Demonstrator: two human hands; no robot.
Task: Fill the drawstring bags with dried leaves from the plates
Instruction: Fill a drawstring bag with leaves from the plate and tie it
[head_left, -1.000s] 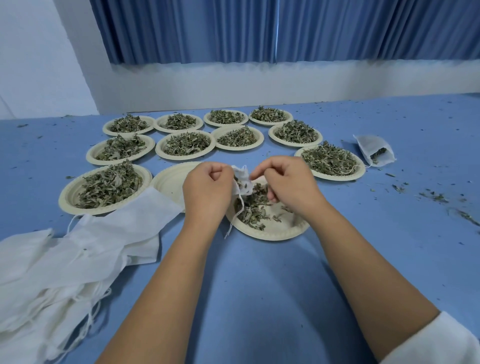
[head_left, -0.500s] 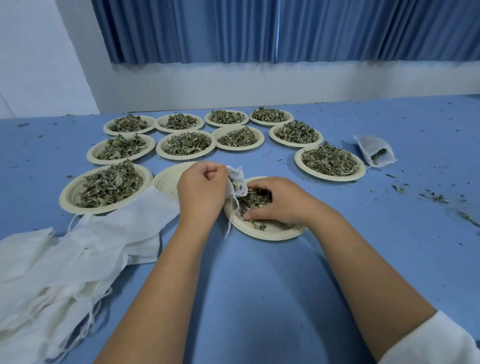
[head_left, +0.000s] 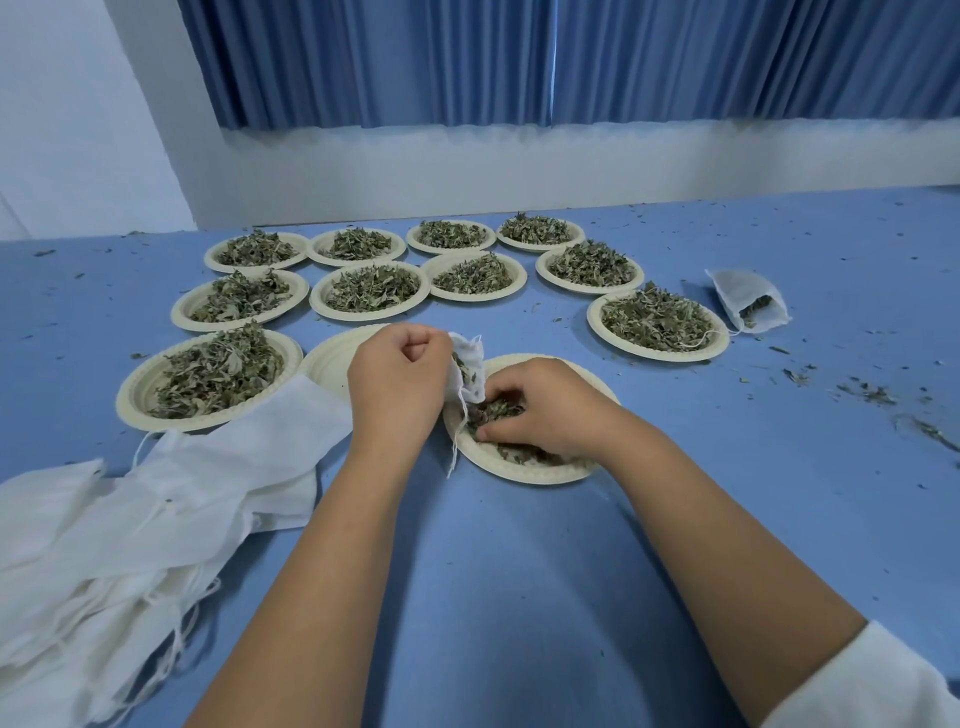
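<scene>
Head view: crumpled white drawstring bag (head_left: 470, 375), leaves (head_left: 461, 364) inside.

The blue table (head_left: 519, 582) bears paper plates (head_left: 660, 356) of dried leaves (head_left: 371, 286), piled white bags (head_left: 130, 519) — one filled bag (head_left: 748, 293), scattered crumbs (head_left: 867, 391).

person's arms, head view. left hand (head_left: 397, 384) and right hand (head_left: 545, 410): bare, ungloved. left forearm (head_left: 311, 571): bare as far as the lower frame edge. right forearm (head_left: 727, 530): bare up to a white sleeve (head_left: 872, 686) of plain soft cloth, whose rounded cuff edge shows at the lower right corner.
</scene>
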